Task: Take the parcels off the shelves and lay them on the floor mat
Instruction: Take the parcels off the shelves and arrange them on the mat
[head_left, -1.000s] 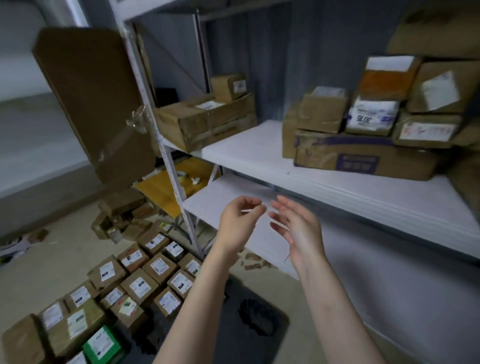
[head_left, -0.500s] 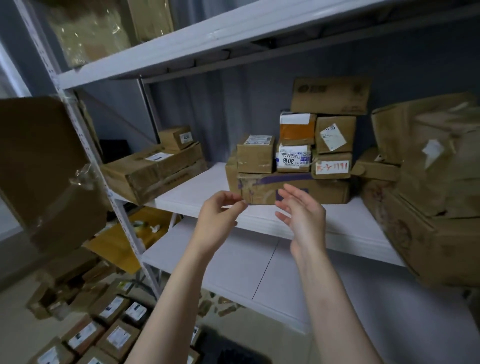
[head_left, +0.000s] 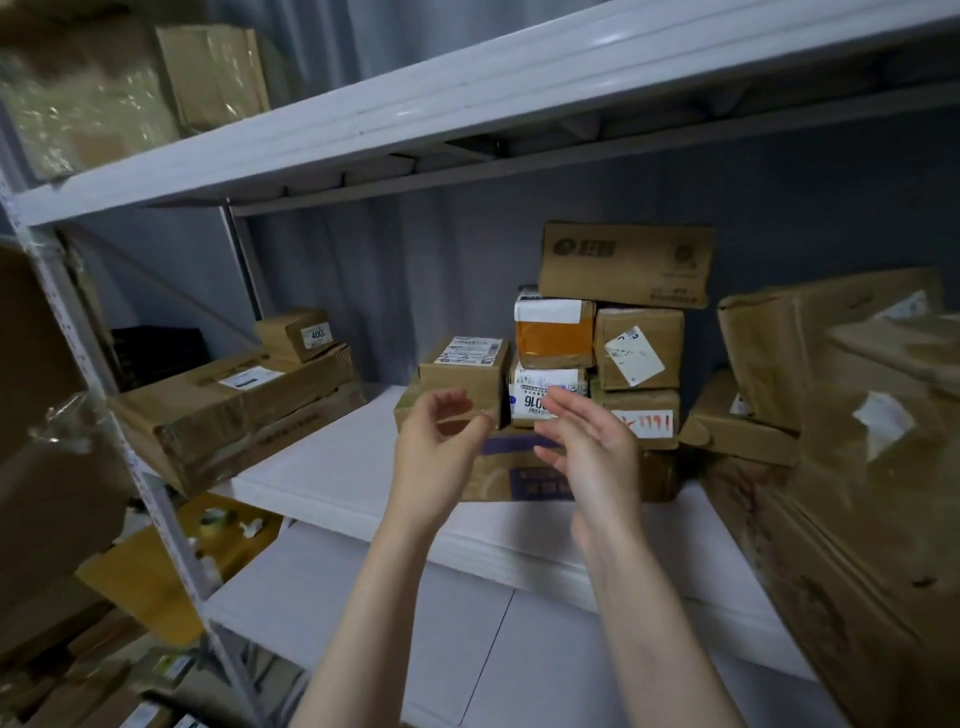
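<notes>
A stack of cardboard parcels stands at the back of the white middle shelf (head_left: 337, 478). It rests on a wide flat box with purple print (head_left: 514, 475). On that sit a small labelled box (head_left: 465, 371), a white-labelled parcel marked 3016 (head_left: 545, 397), an orange-taped box (head_left: 553, 335) and a box with red writing (head_left: 641, 418). My left hand (head_left: 434, 457) and my right hand (head_left: 595, 457) are raised side by side just in front of the stack, both empty with fingers apart, touching no parcel.
Long flat boxes (head_left: 234, 410) with a small box (head_left: 296, 332) on top lie at the shelf's left. Big crumpled cartons (head_left: 857, 467) crowd the right. The upper shelf (head_left: 467, 104) hangs overhead. A white upright post (head_left: 130, 467) stands at the left, with parcels on the floor (head_left: 150, 712) below it.
My view has tilted up from the floor mat to the middle shelf and drawn closer. Both empty hands have risen and moved forward to the stack of parcels.
</notes>
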